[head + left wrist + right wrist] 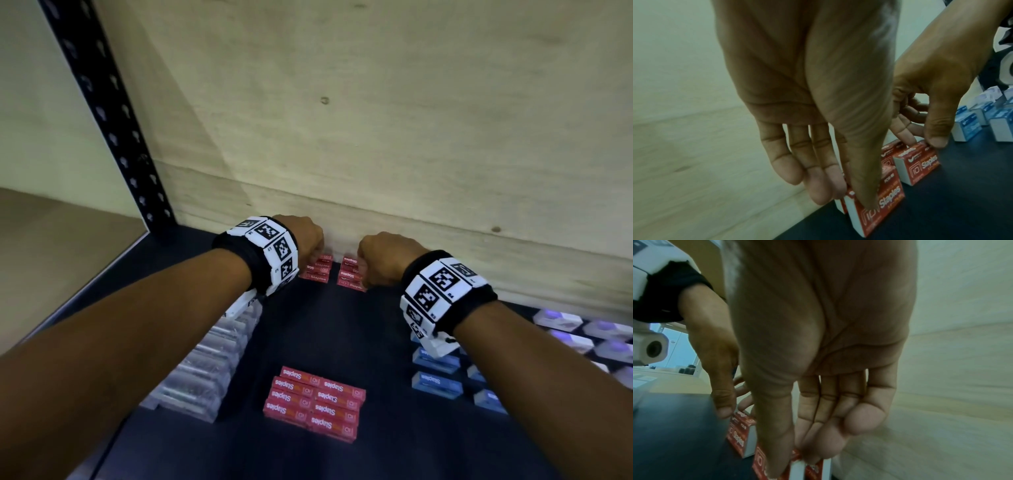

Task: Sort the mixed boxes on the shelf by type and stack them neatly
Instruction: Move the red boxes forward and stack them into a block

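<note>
At the back of the dark shelf (342, 335), against the wooden wall, stand two short rows of red Staples boxes. My left hand (305, 240) pinches the left row's red box (888, 201), thumb on its front face and fingers behind. My right hand (383, 257) pinches the right row's red box (920, 164) the same way. In the right wrist view the thumb and fingers of the right hand (797, 462) close over that box's top (760, 462). A neat double stack of red Staples boxes (315, 401) lies at the shelf's front.
Clear plastic boxes (205, 359) line the shelf's left side under my left forearm. Blue boxes (438, 377) stand at the right, with white and purple boxes (582, 332) beyond them. A black perforated upright (113, 113) rises at the left corner.
</note>
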Motion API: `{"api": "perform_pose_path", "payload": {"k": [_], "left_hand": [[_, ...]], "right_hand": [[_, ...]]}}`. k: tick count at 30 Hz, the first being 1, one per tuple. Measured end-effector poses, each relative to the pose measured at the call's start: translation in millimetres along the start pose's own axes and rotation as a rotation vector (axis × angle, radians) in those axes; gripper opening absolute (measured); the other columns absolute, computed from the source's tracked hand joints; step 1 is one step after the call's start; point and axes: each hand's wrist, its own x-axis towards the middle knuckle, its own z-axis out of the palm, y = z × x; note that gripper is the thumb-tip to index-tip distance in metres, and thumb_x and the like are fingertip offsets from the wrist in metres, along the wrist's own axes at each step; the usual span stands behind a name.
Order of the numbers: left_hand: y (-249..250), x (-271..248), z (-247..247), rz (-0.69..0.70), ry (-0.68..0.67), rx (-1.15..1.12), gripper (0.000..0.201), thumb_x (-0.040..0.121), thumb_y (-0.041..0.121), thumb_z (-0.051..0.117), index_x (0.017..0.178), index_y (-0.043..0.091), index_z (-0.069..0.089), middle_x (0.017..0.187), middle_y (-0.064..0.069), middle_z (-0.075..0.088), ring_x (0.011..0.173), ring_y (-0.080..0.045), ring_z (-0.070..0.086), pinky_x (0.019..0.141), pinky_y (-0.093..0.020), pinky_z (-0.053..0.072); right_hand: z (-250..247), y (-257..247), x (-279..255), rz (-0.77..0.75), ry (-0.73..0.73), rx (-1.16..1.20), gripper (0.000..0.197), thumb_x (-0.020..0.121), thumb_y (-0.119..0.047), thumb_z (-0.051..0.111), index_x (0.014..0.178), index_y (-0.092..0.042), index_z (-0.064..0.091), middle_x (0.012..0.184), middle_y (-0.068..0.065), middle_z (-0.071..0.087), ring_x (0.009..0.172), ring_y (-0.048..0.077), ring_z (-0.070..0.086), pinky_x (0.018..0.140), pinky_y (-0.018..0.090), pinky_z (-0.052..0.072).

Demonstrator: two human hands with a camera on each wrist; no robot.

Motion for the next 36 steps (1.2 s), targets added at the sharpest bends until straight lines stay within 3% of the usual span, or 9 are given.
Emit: {"api": "perform_pose_path", "payload": {"k": [5,9,14,18,22,25,27,32,36], "left_hand": [[5,-4,-1,-0.012,-0.018,0.039,0.012,0.081,0.019,0.071,0.093,0.019,0.071,0.096,-0.001,0.069,0.086,-0.025,0.066,0.067,-0.028,0.050],[10,-10,-4,0.008,-0.082,0.056,0.013,0.076,0.015,0.076,0.086,0.021,0.072,0.096,0.001,0.071,0.085,-0.022,0.067,0.063,-0.027,0.049],[18,-25,-6,0.087,-0.181,0.057,0.023,0.078,0.016,0.078,0.100,0.017,0.074,0.096,0.001,0.070,0.084,-0.014,0.060,0.065,-0.023,0.044],[26,-40,-4,0.125,-0.234,0.078,0.028,0.082,0.016,0.075,0.110,0.016,0.073,0.111,0.003,0.069,0.086,-0.008,0.053,0.058,-0.018,0.041],[29,-55,2,0.187,-0.233,0.042,0.029,0.085,0.013,0.071,0.114,0.007,0.070,0.117,-0.005,0.068,0.085,-0.009,0.051,0.049,-0.008,0.038],[31,-68,5,0.222,-0.288,0.018,0.027,0.084,0.010,0.072,0.110,0.003,0.071,0.104,-0.007,0.068,0.084,-0.009,0.051,0.045,-0.003,0.035],[33,-75,7,0.183,-0.321,0.016,0.026,0.081,0.011,0.074,0.107,0.007,0.073,0.096,-0.003,0.068,0.082,-0.009,0.055,0.046,-0.007,0.039],[37,-90,12,0.139,-0.333,-0.019,0.023,0.080,0.011,0.076,0.103,0.010,0.074,0.067,0.010,0.060,0.054,0.003,0.050,0.047,-0.009,0.043],[40,-100,16,0.128,-0.327,-0.043,0.023,0.079,0.014,0.078,0.102,0.011,0.074,0.067,0.011,0.061,0.054,0.002,0.052,0.057,-0.015,0.047]], "right_hand": [[1,-1,-3,-0.009,-0.003,-0.009,0.019,0.082,-0.022,0.075,0.096,-0.012,0.067,0.093,0.004,0.069,0.084,0.023,0.066,0.075,0.035,0.057],[1,-3,-10,-0.025,-0.044,0.010,0.024,0.079,-0.027,0.079,0.097,-0.013,0.070,0.094,0.003,0.071,0.087,0.022,0.068,0.081,0.039,0.058],[4,-9,-24,-0.080,-0.121,0.012,0.027,0.078,-0.029,0.081,0.099,-0.014,0.073,0.096,0.003,0.072,0.090,0.022,0.068,0.083,0.038,0.058],[7,-16,-40,-0.126,-0.186,0.015,0.024,0.080,-0.028,0.078,0.099,-0.014,0.075,0.100,0.002,0.072,0.094,0.020,0.067,0.086,0.037,0.056],[11,-22,-58,-0.163,-0.238,0.035,0.023,0.080,-0.026,0.078,0.099,-0.014,0.076,0.102,0.001,0.073,0.095,0.019,0.067,0.086,0.034,0.056],[15,-26,-70,-0.175,-0.259,0.048,0.023,0.080,-0.025,0.078,0.099,-0.014,0.077,0.102,0.000,0.074,0.091,0.016,0.065,0.078,0.029,0.053],[18,-29,-77,-0.179,-0.274,0.052,0.022,0.079,-0.025,0.079,0.099,-0.014,0.077,0.101,0.001,0.074,0.086,0.014,0.064,0.072,0.027,0.051],[23,-33,-91,-0.171,-0.292,0.060,0.023,0.079,-0.026,0.080,0.099,-0.015,0.077,0.100,-0.001,0.075,0.079,0.011,0.062,0.065,0.024,0.050],[23,-35,-100,-0.160,-0.307,0.051,0.023,0.079,-0.027,0.081,0.098,-0.015,0.078,0.085,-0.005,0.071,0.063,0.005,0.058,0.056,0.020,0.047]]}}
